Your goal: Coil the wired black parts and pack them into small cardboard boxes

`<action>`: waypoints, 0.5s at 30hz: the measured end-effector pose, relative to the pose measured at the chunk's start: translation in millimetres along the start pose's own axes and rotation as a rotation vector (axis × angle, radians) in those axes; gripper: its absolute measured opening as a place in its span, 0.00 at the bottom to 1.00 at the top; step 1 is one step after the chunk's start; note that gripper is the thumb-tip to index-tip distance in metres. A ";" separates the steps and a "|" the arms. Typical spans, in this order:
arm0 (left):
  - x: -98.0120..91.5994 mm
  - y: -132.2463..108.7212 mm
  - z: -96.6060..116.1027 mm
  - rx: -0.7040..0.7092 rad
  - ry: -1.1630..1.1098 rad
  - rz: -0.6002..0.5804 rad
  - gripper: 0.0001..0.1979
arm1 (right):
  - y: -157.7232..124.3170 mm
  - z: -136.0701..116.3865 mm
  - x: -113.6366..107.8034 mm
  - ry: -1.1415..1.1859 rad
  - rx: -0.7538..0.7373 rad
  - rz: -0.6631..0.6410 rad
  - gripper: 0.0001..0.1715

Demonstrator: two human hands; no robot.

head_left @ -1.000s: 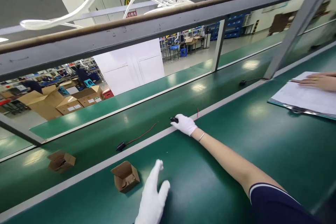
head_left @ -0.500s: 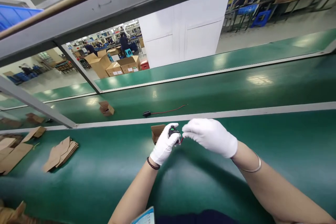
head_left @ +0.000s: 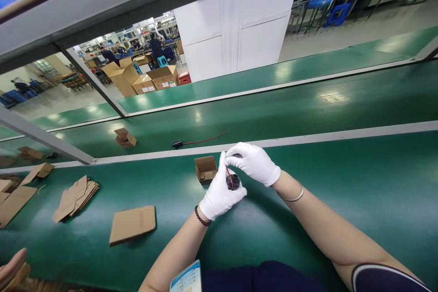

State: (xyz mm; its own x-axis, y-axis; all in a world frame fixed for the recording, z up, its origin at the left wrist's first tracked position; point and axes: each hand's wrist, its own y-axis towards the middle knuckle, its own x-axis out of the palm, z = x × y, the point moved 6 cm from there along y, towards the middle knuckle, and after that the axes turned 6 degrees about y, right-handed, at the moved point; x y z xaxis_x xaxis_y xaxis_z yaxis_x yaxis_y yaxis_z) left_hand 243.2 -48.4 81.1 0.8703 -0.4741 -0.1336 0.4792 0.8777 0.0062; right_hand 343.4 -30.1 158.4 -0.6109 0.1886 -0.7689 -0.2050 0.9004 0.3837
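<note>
In its white glove, my left hand is closed around a round black part from which a red wire rises. My right hand, also gloved, touches the left fingertips at the upper end of the wire. Its fingers are pinched on a small dark piece, mostly hidden by the glove. Just left of my hands, a small open cardboard box stands on the green work surface.
A black part with a red wire lies on the belt beyond the white rail. At left are a flat cardboard piece, stacked cardboard and another small box. Another person's hand shows at lower left.
The black part has turned and sits lower in my left hand. My right hand has moved left to meet it. A flat cardboard piece and another person's hand now show at left. The view has shifted slightly.
</note>
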 end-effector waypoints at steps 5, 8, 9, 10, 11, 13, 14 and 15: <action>-28.0 0.0 -1.5 0.076 -0.397 0.355 0.23 | -13.9 6.8 21.3 -0.213 -0.142 -0.106 0.13; -30.8 5.2 -5.0 0.067 -0.807 0.315 0.24 | -36.3 -8.4 35.5 -0.393 -0.340 -0.230 0.11; -30.2 6.4 -5.3 0.059 -0.855 0.286 0.25 | -43.5 -15.9 37.1 -0.422 -0.411 -0.269 0.11; -30.4 6.7 -5.6 0.056 -0.813 0.276 0.25 | -49.2 -24.0 35.7 -0.433 -0.481 -0.286 0.11; -31.8 6.1 -5.6 0.064 -0.706 0.288 0.26 | -52.5 -32.0 30.9 -0.427 -0.539 -0.266 0.12; -32.9 4.2 -4.2 0.097 -0.438 0.294 0.30 | -51.9 -43.8 15.5 -0.380 -0.607 -0.165 0.16; -29.6 3.9 -2.6 0.117 -0.344 0.234 0.34 | -48.3 -46.4 7.0 -0.342 -0.604 -0.102 0.17; -23.6 3.9 -1.2 0.129 -0.289 0.133 0.37 | -43.1 -46.2 -1.1 -0.289 -0.571 -0.043 0.17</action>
State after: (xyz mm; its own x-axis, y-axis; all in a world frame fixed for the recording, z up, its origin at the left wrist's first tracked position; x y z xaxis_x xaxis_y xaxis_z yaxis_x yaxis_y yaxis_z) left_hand 224.4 -33.7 83.1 0.9136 -0.3726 0.1630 0.3540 0.9258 0.1323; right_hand 317.6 -87.2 166.4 -0.3783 0.3267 -0.8661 -0.6487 0.5739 0.4998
